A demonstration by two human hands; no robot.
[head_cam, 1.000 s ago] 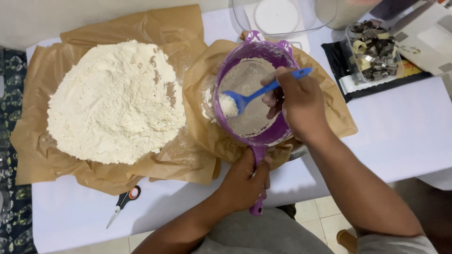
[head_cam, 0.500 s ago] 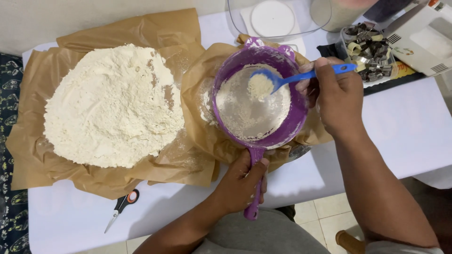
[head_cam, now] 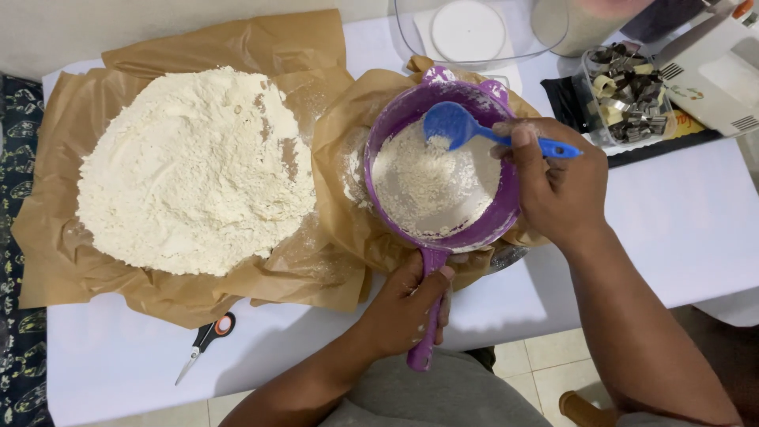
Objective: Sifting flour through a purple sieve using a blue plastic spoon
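Observation:
My left hand point(head_cam: 403, 308) grips the handle of a purple sieve point(head_cam: 482, 229) that rests over brown paper point(head_cam: 336, 142) on the white table. Inside the sieve lies a fresh heap of flour point(head_cam: 431, 186). My right hand point(head_cam: 557, 186) holds a blue spoon point(head_cam: 455, 125) by its handle, the bowl turned face down over the sieve's far side. To the left, a large mound of flour point(head_cam: 194, 170) sits on a wider sheet of brown paper.
Small scissors point(head_cam: 205, 341) with a red and black handle lie near the table's front edge. At the back stand a clear plastic container point(head_cam: 482, 32), a tub of metal cutters point(head_cam: 628, 91) on a dark tray, and a white hand mixer point(head_cam: 711, 67).
The spoon carried a scoop of flour from the sieve's left side to its far side, then tipped over; the flour now lies in the sieve. My left hand kept its grip.

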